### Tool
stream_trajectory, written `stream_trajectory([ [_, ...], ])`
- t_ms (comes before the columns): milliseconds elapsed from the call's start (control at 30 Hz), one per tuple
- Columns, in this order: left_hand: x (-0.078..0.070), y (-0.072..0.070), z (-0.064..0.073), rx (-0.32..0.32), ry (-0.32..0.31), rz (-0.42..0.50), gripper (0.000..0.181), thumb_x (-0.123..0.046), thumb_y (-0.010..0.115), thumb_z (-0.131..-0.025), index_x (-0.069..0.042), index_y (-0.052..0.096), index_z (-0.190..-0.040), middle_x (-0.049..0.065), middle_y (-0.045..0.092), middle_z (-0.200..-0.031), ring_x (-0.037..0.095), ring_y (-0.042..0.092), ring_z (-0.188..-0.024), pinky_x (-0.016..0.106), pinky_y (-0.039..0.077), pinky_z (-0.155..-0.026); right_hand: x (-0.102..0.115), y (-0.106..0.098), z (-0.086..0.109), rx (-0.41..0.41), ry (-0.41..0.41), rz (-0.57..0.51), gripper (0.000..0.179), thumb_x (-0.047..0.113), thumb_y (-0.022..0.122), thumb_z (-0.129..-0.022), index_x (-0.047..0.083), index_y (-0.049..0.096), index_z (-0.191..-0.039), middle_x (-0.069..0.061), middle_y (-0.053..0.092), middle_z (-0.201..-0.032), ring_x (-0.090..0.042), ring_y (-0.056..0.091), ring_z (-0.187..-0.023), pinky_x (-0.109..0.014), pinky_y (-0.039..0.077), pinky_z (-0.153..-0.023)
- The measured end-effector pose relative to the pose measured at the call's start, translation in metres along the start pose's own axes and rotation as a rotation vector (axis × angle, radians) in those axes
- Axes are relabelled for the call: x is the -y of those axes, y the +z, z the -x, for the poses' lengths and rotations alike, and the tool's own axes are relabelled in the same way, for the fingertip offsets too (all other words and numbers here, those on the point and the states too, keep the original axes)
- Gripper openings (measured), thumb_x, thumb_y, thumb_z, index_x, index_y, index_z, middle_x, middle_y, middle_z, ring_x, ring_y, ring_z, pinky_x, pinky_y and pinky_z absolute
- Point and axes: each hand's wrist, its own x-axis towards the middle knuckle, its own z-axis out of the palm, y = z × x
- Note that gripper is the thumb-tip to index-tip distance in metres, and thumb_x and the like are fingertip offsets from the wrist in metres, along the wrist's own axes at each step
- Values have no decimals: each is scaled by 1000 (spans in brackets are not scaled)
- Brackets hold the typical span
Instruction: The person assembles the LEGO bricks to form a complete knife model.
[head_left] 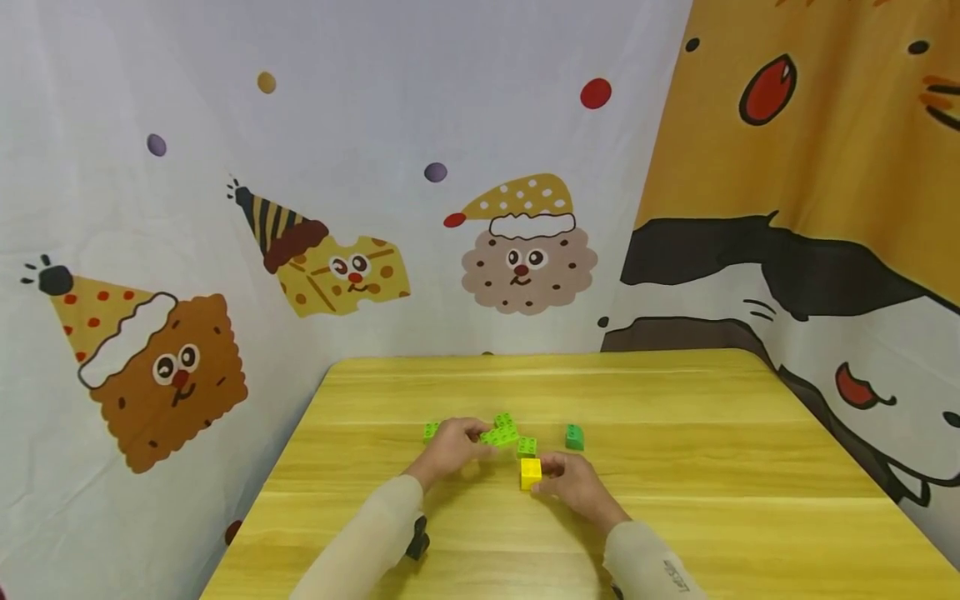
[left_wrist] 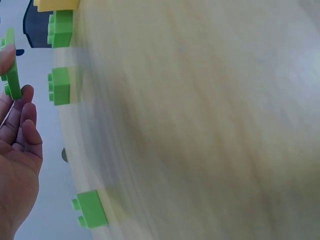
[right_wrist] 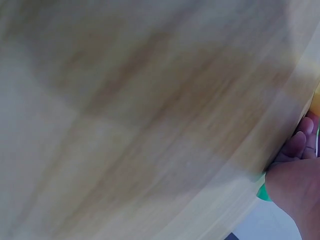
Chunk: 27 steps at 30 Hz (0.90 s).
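In the head view my left hand [head_left: 453, 450] pinches a thin light-green toy building plate [head_left: 501, 437], studs up; the left wrist view shows this plate [left_wrist: 13, 65] between thumb and fingers, raised off the table. My right hand [head_left: 577, 485] grips a yellow toy building brick [head_left: 530, 475] at its right side, thumb near and fingers behind. Only a sliver of that yellow brick [right_wrist: 315, 103] shows in the right wrist view. A light-green brick [head_left: 527, 447] stands just behind the yellow one. Another light-green brick [head_left: 503, 419] appears right behind the held plate.
Left of my left hand sits a light-green brick [head_left: 431, 432], partly hidden by it. A darker green brick [head_left: 574, 437] stands beyond my right hand. All rest on a wood-grain table [head_left: 675, 417], with a printed cloth [head_left: 360, 100] hanging behind its far edge.
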Motion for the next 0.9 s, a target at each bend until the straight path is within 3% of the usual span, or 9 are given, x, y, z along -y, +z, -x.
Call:
stream_trajectory([
  [300,-11,4,-1,41,60,-17,38,-29,78,-87,-12,70,-120,-3,66,-109,17,56,-96,37,50,-81,4,-1,-1,-12,-7,31,32,9,84,-78,3,72,-107,-2,70,-101,-18,59,-88,-36,51,-80],
  [900,-12,24,-1,107,64,-41,37,-32,81,-85,-15,73,-117,-9,64,-100,15,56,-94,31,49,-78,4,-2,-2,-6,3,12,30,8,83,-79,3,72,-106,-3,70,-100,-18,60,-90,-36,51,-81],
])
